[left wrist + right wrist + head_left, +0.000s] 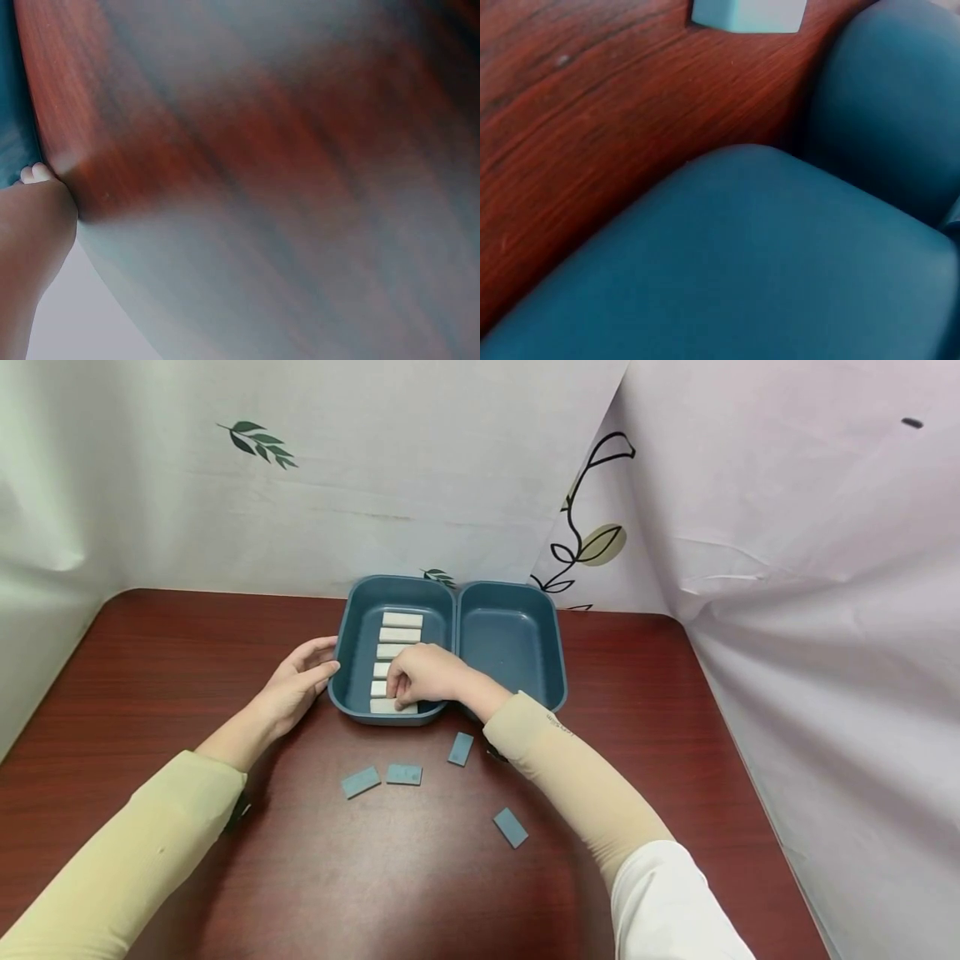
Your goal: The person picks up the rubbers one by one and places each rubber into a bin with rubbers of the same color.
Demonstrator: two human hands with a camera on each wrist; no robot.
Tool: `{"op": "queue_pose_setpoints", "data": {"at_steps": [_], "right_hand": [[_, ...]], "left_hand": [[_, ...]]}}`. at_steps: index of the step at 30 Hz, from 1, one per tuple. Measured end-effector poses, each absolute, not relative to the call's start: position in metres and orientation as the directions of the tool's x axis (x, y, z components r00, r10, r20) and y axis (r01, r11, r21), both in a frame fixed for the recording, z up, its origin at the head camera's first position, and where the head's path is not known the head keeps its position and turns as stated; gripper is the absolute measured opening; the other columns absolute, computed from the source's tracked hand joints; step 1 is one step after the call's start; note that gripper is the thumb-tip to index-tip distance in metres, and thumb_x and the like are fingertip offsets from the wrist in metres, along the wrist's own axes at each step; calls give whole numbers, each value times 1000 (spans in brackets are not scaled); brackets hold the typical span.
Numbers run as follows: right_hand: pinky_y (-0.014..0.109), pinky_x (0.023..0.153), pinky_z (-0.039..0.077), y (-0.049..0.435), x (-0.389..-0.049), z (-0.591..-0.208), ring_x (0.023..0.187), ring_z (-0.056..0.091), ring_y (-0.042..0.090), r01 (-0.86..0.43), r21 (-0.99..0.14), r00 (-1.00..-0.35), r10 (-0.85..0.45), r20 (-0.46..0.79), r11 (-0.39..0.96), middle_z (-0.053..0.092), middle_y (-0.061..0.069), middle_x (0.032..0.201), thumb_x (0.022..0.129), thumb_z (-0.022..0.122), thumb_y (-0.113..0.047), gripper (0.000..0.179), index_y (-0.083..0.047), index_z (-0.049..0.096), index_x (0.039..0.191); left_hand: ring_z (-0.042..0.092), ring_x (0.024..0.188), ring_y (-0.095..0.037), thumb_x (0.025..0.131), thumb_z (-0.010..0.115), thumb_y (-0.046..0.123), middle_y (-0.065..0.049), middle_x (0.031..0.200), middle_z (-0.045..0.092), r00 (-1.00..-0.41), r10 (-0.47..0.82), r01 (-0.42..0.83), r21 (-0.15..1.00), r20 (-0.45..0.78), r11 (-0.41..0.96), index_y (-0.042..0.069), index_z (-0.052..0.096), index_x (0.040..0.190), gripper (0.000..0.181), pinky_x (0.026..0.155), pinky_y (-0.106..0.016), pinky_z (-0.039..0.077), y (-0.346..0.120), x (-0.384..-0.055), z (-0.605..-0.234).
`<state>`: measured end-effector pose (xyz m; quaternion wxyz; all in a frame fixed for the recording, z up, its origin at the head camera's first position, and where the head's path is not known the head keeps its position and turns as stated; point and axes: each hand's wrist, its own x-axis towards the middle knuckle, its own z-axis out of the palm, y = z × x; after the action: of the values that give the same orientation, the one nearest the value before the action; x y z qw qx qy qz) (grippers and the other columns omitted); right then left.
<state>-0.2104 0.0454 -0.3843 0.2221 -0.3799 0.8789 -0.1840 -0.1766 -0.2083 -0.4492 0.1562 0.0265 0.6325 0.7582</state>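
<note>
A dark blue two-part box (pixel 558 647) lies opened flat near the far edge of the table. In its left compartment several white rectangular tiles (pixel 402 620) form a column running from back to front. My right hand (pixel 429 672) reaches into this compartment, with thumb and curled fingers pinching the nearest white tile (pixel 382 706) by the front wall. The hand covers parts of the middle tiles. Against the outside of the left wall, my left hand (pixel 296 687) rests with loosely extended fingers; in the left wrist view its fingertips (pixel 36 174) touch the blue wall.
Several blue-grey tiles (pixel 404 774) lie scattered on the dark red wooden table (pixel 337 868) in front of the box. One tile (pixel 511 827) lies apart, nearer and to the right. A pale patterned curtain (pixel 420 468) hangs behind the table and along its sides.
</note>
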Motion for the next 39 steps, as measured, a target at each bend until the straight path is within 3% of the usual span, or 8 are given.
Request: {"op": "queue_pose_setpoints", "data": {"at_steps": [12,39], "right_hand": [[23,86,58,45,-210,-388,94,74,7,-570,-495,-617,-739,-269,656,82,-4,101,101,73,-13,11,-17,83,105],[22,85,58,42,-210,-391,93,73,7,-582,-461,-641,-727,-247,670,81,-3,104,100,77,-18,9,-18,84,106]], "left_hand": [[61,115,0,110,58,12,7,133,52,-948,273,-208,968,-165,-139,19,46,148,40,96,-9,50,-208,-176,-448],[62,114,0,110,58,12,7,133,53,-950,269,-202,968,-157,-148,18,46,148,41,96,-9,51,-209,-177,-450]]}}
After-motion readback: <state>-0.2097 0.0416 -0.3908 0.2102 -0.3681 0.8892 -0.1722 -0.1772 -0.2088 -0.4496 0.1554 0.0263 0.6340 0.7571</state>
